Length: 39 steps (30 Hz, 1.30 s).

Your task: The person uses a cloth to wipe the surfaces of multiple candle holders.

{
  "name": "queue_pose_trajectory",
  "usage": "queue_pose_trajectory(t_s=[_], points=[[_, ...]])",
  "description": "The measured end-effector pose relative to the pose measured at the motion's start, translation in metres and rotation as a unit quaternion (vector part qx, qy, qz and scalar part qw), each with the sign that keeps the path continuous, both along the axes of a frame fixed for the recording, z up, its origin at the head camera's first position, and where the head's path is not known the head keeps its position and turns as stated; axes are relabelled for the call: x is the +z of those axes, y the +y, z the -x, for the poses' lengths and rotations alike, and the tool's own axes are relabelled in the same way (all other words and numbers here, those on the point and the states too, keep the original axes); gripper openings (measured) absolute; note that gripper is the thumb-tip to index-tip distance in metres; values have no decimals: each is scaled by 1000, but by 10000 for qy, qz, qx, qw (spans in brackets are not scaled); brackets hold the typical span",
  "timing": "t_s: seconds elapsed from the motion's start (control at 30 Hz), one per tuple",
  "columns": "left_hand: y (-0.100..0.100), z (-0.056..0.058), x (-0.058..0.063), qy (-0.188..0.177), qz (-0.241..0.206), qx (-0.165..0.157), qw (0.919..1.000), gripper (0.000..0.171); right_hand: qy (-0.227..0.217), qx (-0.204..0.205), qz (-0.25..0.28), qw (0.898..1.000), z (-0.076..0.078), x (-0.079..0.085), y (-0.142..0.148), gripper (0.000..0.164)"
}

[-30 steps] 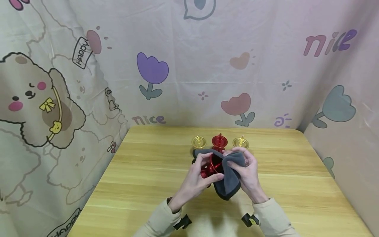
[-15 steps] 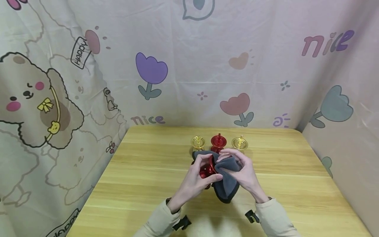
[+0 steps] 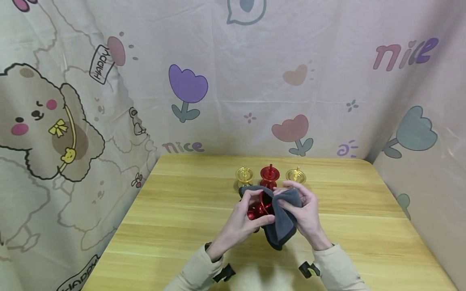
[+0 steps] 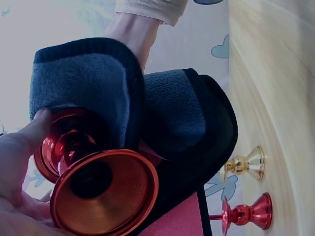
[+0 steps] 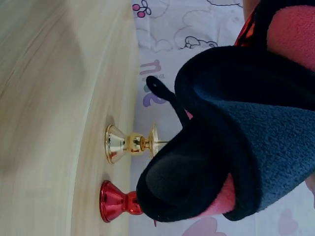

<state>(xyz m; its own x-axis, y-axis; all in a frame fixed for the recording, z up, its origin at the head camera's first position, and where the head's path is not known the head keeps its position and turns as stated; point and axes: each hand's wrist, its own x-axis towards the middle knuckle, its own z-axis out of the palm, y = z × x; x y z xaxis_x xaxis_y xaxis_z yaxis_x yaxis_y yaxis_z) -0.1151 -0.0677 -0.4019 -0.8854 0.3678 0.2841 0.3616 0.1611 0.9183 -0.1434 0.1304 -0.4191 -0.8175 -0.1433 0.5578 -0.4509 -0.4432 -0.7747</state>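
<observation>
Tilted on its side above the table, a shiny red candlestick (image 3: 259, 209) is gripped by my left hand (image 3: 236, 220), thumb and fingers around its dish. Its hollow base faces the camera in the left wrist view, where the candlestick (image 4: 106, 191) looks orange inside. My right hand (image 3: 308, 212) pinches a folded grey cloth (image 3: 282, 226) with black edging, bunched against the dish. Pink backing of the cloth (image 5: 275, 137) shows in the right wrist view. The fingers of my right hand behind the folds are partly hidden.
Behind the hands stand a gold candlestick (image 3: 244, 174), a red candlestick (image 3: 270, 173) and another gold candlestick (image 3: 296, 175) in a row on the wooden table (image 3: 174, 218). A printed curtain (image 3: 233, 81) hangs right behind the table's back edge.
My right hand moved left with the cloth, into the red candlestick's dish, then came back right to about where it was. My left hand keeps its grip almost unmoved.
</observation>
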Motion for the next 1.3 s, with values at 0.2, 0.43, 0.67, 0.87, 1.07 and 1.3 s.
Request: queue_pose_trajectory(t_s=[0.2, 0.43, 0.67, 0.87, 1.07, 1.3], points=[[0, 0, -3, -77, -306, -1, 9995, 59, -97, -485, -154, 9987, -5, 1, -4, 43], [-4, -1, -1, -152, -709, -40, 9974, 57, 500, -1449, -1150, 9815, -10, 4, -9, 34], [-7, 0, 0, -348, -810, 105, 9960, 56, 1525, -1698, -1651, 9595, -12, -2, -7, 33], [-12, 0, 1, -566, -923, 44, 9941, 54, 2960, -1122, -1923, 9289, -5, -5, 0, 26], [-13, -1, 1, -349, -904, 7, 9953, 52, 4164, -1543, -2057, 8721, 0, -3, -3, 30], [-14, -1, 1, -437, -981, -190, 9940, 53, 4488, -1531, -1648, 8648, 1, 4, -4, 19]])
